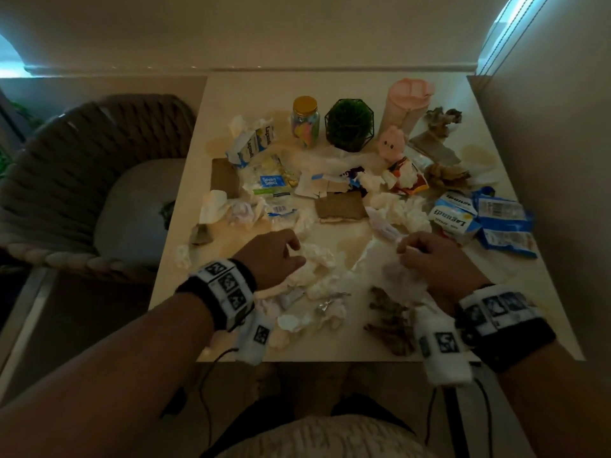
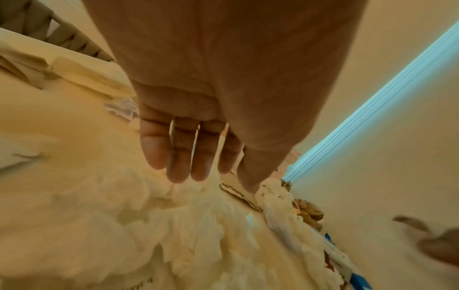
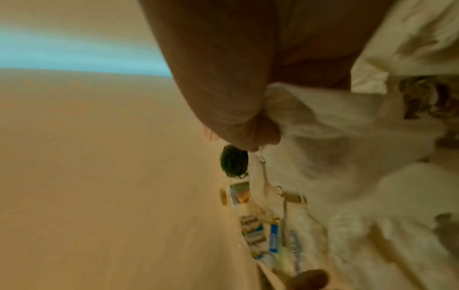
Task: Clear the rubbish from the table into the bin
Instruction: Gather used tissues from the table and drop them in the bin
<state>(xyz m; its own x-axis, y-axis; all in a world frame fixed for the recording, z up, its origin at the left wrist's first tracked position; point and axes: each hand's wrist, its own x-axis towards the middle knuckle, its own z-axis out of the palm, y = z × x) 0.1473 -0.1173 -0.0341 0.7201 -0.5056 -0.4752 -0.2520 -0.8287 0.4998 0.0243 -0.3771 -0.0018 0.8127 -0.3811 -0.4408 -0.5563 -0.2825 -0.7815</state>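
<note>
A white table [image 1: 330,90] is strewn with rubbish: crumpled tissues, wrappers, cartons and cardboard. My left hand [image 1: 277,256] hovers over a crumpled white tissue [image 1: 319,256] near the front middle. In the left wrist view its fingers [image 2: 183,157] hang fairly straight above the tissue pile [image 2: 174,215] and hold nothing. My right hand [image 1: 426,256] is at the front right and grips a wad of white tissue [image 1: 400,276]. The right wrist view shows its fingers [image 3: 248,127] curled round that tissue [image 3: 310,121]. No bin is in view.
At the back stand a gold-lidded jar [image 1: 305,123], a potted plant [image 1: 348,125], a pink vase [image 1: 408,104] and a pink plush toy [image 1: 391,142]. Milk cartons [image 1: 454,216], blue packets [image 1: 506,223], cardboard [image 1: 340,206] and brown paper [image 1: 390,319] lie around. A woven chair [image 1: 99,180] stands left.
</note>
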